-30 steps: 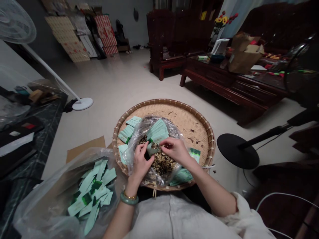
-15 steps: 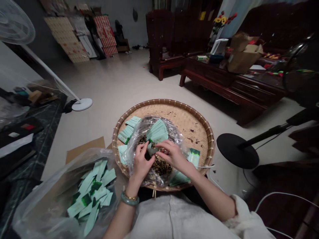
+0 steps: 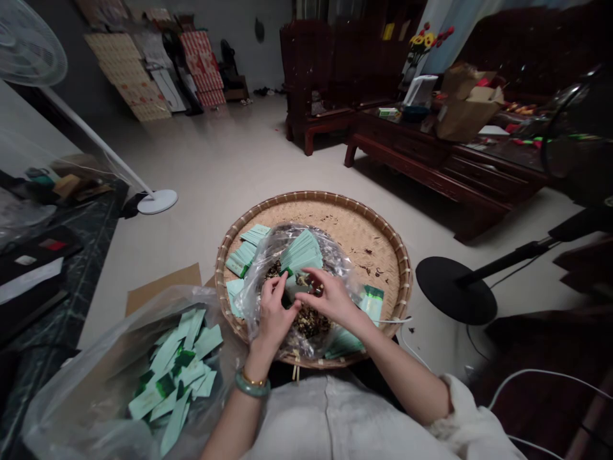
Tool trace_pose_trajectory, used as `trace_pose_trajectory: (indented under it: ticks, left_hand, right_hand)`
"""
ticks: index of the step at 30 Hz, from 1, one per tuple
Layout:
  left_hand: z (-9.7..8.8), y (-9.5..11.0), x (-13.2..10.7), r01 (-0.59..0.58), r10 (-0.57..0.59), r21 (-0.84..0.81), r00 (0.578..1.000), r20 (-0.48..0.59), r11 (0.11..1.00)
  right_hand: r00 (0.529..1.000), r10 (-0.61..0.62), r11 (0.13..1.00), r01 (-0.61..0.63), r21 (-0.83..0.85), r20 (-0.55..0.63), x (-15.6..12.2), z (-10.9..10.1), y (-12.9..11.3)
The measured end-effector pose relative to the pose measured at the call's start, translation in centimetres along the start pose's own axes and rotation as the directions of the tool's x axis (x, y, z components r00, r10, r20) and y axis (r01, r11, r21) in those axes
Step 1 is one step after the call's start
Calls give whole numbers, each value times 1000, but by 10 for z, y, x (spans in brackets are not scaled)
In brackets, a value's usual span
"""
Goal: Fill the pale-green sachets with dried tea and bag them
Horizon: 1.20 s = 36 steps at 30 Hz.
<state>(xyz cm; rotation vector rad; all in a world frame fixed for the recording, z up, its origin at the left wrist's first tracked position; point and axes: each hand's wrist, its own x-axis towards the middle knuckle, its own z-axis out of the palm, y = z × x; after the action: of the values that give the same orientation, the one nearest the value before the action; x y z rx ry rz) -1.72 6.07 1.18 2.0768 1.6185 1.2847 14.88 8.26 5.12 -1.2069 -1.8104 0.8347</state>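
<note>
A round woven basket tray (image 3: 383, 230) rests in front of me. In it lies a clear plastic bag (image 3: 335, 255) holding dark loose bits (image 3: 311, 319) and a stack of pale green packets (image 3: 301, 250). My left hand (image 3: 274, 313) and my right hand (image 3: 330, 297) meet over the bag, both pinching one small green packet (image 3: 297, 285) between their fingertips. More green packets (image 3: 246, 252) lie on the tray's left side and some (image 3: 373, 299) lie by my right wrist.
At lower left a big clear bag (image 3: 96, 383) holds several green packets (image 3: 177, 377). A white fan base (image 3: 157, 200) stands left, a black fan base (image 3: 454, 291) right. Dark wooden furniture (image 3: 431, 160) runs behind. Brown cardboard (image 3: 163, 287) lies on the floor.
My right hand has moved left toward my left hand, and both now pinch the small packet together over the loose bits.
</note>
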Motion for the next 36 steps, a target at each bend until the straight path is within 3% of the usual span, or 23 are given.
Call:
trace_pose_trajectory:
  ticks: [3,6,8,11,14,17,20,24,27,32,36]
  left_hand:
    - [-3,4,1,40,-39,-60,999,15,997]
    - [-12,2,5,221,-202,-195,973,112,955]
    - [-19,0,8,433,-358,-314,894,270,845]
    - [-26,0,11,647,-443,-389,747,496,655]
    - [-27,2,10,721,-507,-427,690,518,546]
    - [-25,1,8,735,-595,-514,669,445,443]
    - [-21,2,6,718,-646,-569,662,380,400]
    - [-15,11,6,705,-625,-553,686,374,443]
    - [-14,17,7,722,-589,-527,682,434,448]
    - [-16,23,11,770,-575,-474,636,515,428]
    - [-14,32,20,751,-556,-463,660,506,471]
  right_hand:
    - [999,47,998,-46,53,-20,6,5,8]
    - [982,178,951,-190,243,70,9,2,17]
    - [958,236,885,-282,370,164,10,-3,19]
    - [931,295,805,-363,469,214,12,-11,19]
    - [923,341,768,-382,514,176,14,-20,19]
    - [924,364,741,-362,566,115,14,-25,20]
    - [925,368,723,-347,598,92,11,-20,19]
    - [935,346,775,-331,538,77,8,-6,18]
    - [932,359,796,-332,506,47,8,-5,19]
    - [945,323,828,-311,467,56,9,-24,28]
    - [975,219,892,-210,399,23,10,-38,39]
